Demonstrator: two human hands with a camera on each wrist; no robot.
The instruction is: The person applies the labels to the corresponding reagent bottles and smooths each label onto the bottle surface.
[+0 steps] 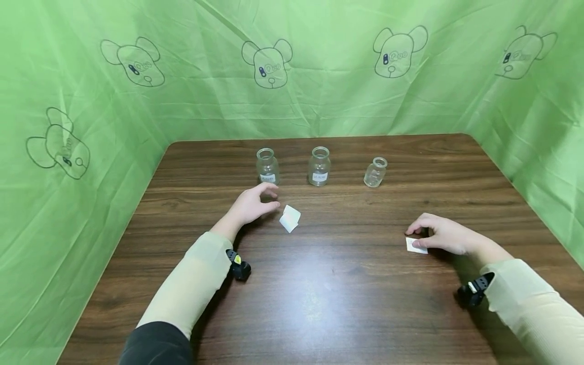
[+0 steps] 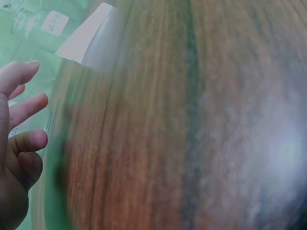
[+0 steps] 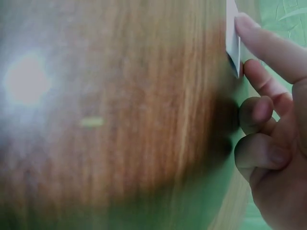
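My right hand [image 1: 444,234] pinches a small white label [image 1: 416,246] at the right of the table. Its thumb lies over the label, and in the right wrist view the label [image 3: 232,38] stands edge-on at the fingertips. My left hand [image 1: 255,204] hangs loosely curled with nothing in it, just left of some white paper pieces [image 1: 290,218] that overlap on the table. The thumb and fingers point toward them. Right behind that hand stands a labelled glass jar [image 1: 267,166], its base partly hidden by the fingers.
A second labelled glass jar [image 1: 320,167] stands at the back middle. Farther right is a smaller glass jar [image 1: 374,173] with no white label showing. Green cloth [image 1: 319,111] hangs behind and beside the brown wooden table [image 1: 310,299].
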